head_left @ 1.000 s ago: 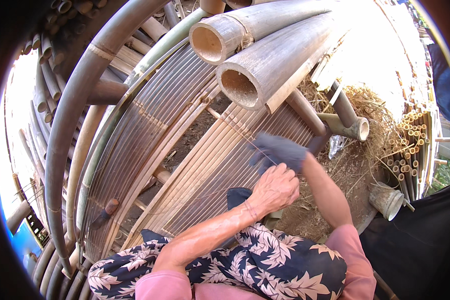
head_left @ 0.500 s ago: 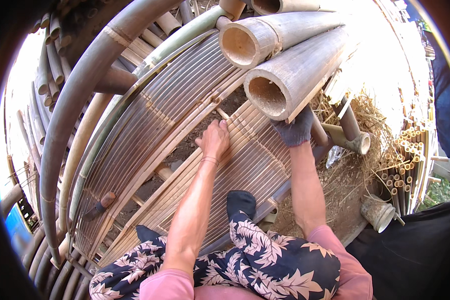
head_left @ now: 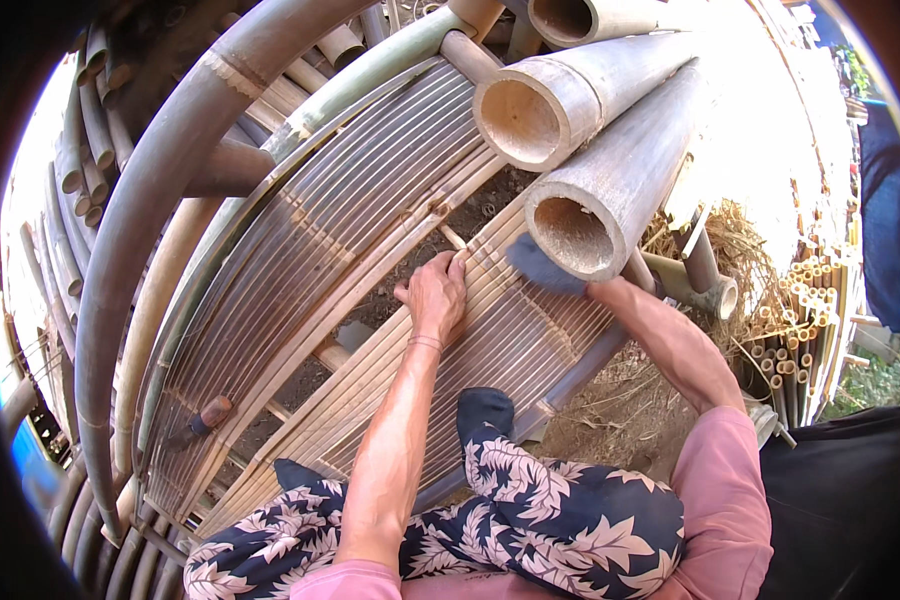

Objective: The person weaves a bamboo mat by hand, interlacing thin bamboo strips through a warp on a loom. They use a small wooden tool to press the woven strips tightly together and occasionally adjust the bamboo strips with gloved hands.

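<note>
Long split-bamboo slats (head_left: 370, 385) lie side by side in front of me as a slatted surface, with a gap between its near and far parts. At the gap's edge my left hand (head_left: 438, 295) is bare, its fingers curled and closed on the slats beside a thin bamboo crosspiece (head_left: 452, 238). My right hand (head_left: 548, 265), in a dark grey glove, is over the slats just to the right of the left one. It is smeared by motion and partly covered by the open end of a thick bamboo pole (head_left: 640, 190), so its fingers cannot be read.
Another thick bamboo pole (head_left: 560, 110) lies beyond the first. A tool with a worn brown handle (head_left: 211, 412) rests on the far slats. A curved dark bamboo pole (head_left: 135, 270) arches at the left. Straw (head_left: 735, 250) and bundled thin bamboo tubes (head_left: 805, 320) are at the right.
My right hand has swung left from under the thick pole's end toward my left hand, its elbow moving outward. My left hand stays on the slats, and the view has shifted slightly.
</note>
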Demonstrator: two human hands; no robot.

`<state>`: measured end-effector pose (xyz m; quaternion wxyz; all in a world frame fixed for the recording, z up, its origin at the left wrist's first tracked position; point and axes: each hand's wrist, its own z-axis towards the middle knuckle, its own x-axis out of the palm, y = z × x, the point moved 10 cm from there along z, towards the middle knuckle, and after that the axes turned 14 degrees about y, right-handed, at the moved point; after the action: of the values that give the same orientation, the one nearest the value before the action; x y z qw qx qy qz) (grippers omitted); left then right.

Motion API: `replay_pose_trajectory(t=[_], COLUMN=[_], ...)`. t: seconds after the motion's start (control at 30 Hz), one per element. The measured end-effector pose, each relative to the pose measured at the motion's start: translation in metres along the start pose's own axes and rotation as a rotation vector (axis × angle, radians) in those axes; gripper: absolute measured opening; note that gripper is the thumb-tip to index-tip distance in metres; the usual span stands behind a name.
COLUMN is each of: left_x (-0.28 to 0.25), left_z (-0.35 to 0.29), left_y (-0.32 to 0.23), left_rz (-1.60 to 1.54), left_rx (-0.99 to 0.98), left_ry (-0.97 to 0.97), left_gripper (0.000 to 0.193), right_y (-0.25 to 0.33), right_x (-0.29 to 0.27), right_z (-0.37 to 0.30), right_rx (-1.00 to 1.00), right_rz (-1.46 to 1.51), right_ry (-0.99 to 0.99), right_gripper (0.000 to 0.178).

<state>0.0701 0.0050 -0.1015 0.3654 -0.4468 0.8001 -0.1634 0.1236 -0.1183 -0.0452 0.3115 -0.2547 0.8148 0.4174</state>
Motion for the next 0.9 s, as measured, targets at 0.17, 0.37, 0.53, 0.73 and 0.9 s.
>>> replay_pose_trajectory(t=[0.17,0.37,0.53,0.73,0.9], left_x=[-0.014,-0.02,-0.031,-0.025,-0.041], left_z=[-0.017,-0.023,-0.011,-0.006,-0.021], left_y=[-0.008,-0.045,-0.016,0.0,0.0], left_rz=[-0.195,-0.004,0.053,0.024,0.011], left_rx=[0.158,0.451,0.118,-0.039,0.021], left_ry=[-0.183,-0.258,-0.196,-0.003,-0.05], left_gripper=[0.021,0.014,0.019,0.037,0.037], right_y=[-0.036,-0.04,-0.092,0.011,-0.011], right_x=[0.032,0.006,-0.017,-0.048,-0.028], right_z=[-0.016,-0.044,-0.118,-0.046,0.05], right_rx=[0.24,0.241,0.954,0.526,0.554], right_rz=[0.362,0.047,-0.039,-0.239,0.02], right_ry=[0.158,-0.17,-0.247,-0.22,0.032], right_gripper=[0.029,0.027,0.022,0.022,0.036])
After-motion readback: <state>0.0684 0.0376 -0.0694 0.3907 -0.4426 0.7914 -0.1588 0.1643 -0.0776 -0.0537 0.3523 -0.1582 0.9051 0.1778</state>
